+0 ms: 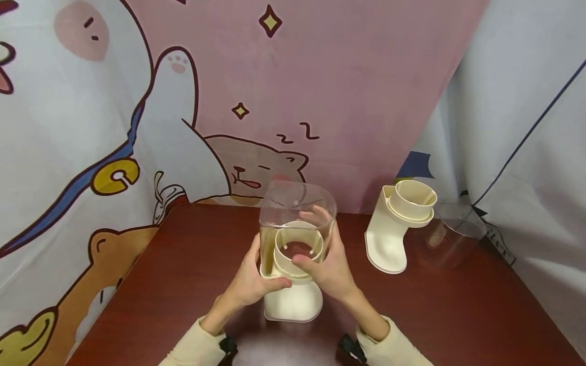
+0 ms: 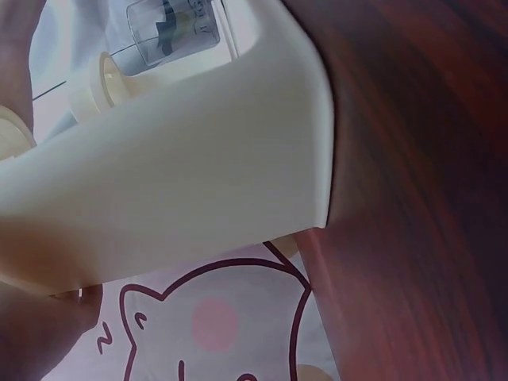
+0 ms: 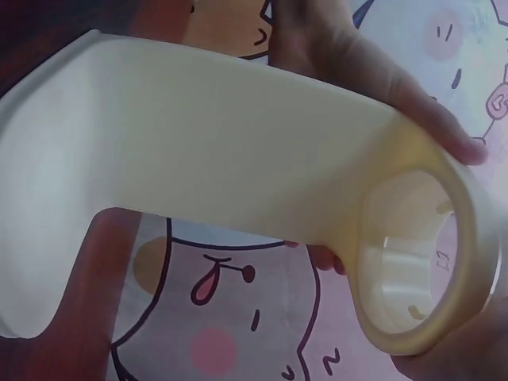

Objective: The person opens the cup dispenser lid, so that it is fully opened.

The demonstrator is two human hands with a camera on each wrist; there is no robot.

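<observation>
In the head view, both hands hold a cream plastic stand (image 1: pixel 293 302) with a round collar on top and a rounded foot. A clear plastic container (image 1: pixel 297 195) surrounds its collar. My left hand (image 1: pixel 254 282) grips the left side, thumb across the front below the collar. From the right, my right hand (image 1: pixel 333 267) holds it, thumb at the collar's front edge and fingers seen through the clear wall. In the left wrist view, the stand's smooth back (image 2: pixel 182 175) slants close to the table. The right wrist view looks into the hollow collar (image 3: pixel 409 254) from below.
A second cream stand (image 1: pixel 389 239) stands upright on the right of the dark red wooden table (image 1: pixel 192 254). Beside it is another clear container (image 1: pixel 450 236). Cartoon-printed cloth (image 1: pixel 357 101) hangs behind and along both sides.
</observation>
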